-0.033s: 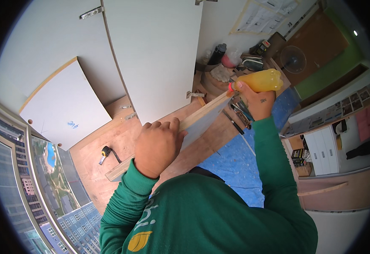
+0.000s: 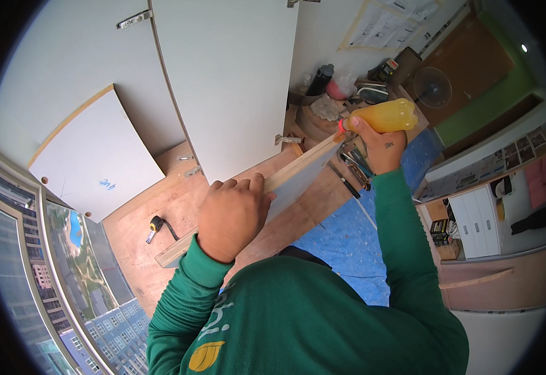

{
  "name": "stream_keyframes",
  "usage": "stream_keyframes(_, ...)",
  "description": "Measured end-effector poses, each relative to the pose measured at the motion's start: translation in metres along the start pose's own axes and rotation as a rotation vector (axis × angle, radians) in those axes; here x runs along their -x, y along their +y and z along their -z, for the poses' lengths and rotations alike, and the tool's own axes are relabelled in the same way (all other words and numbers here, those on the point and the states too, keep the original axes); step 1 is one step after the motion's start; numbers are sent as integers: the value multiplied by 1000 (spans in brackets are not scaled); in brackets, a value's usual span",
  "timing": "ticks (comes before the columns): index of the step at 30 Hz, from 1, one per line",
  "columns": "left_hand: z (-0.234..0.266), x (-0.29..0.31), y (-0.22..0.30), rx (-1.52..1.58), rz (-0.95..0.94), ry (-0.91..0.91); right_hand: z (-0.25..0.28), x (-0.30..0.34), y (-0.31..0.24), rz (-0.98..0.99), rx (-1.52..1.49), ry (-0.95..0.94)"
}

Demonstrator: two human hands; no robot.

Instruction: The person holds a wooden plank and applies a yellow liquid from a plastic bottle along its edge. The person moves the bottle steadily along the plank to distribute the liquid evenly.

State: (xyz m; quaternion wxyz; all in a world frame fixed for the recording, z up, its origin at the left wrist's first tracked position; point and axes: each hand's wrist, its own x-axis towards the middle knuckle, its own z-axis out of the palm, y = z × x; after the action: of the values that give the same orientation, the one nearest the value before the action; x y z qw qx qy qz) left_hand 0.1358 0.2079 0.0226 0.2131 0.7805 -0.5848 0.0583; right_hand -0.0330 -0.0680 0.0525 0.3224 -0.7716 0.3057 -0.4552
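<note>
My left hand is wrapped over the top edge of a board held on its edge, running from lower left to upper right in front of me. The board has a pale face and a bare wood edge. In my right hand is a clear plastic bottle of yellow liquid, tipped over so its red nozzle end points down and left at the board's far end. A patch of amber-coloured liquid shows on the edge just below the nozzle.
A tape measure lies on the plywood surface at left. White door panels with hinges stand ahead, and a loose white panel leans left. Hand tools lie beyond the board. Blue sheeting covers the floor at right.
The bottle has tilted slightly, its base end rising a little. More amber liquid shows at the board's far end. My left hand and the board stay put.
</note>
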Motion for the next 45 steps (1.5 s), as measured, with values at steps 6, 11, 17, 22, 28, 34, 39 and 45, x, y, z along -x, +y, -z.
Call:
stream_keyframes(6, 1, 2, 1, 25, 7, 7, 7, -11, 13, -96, -184, 107)
stream_keyframes(11, 1, 2, 2, 18, 2, 4, 21, -1, 9, -159, -363, 119)
stream_keyframes(17, 0, 2, 3, 9, -5, 10, 20, 6, 9, -332, -504, 71)
stream_keyframes(22, 0, 4, 3, 22, -2, 20, 9, 12, 6, -233, -354, 56)
stream_keyframes(28, 0, 2, 1, -11, -3, 9, 2, 20, -6, -39, -107, -31)
stream_keyframes(34, 0, 1, 1, 6, 3, 7, 1, 14, -9, -42, -49, -19)
stream_keyframes(39, 0, 1, 0, -1, -9, 22, 0, 16, -10, -44, -53, -13)
stream_keyframes(45, 1, 1, 0, 2, -5, 14, 1, 10, -6, -106, -66, 4)
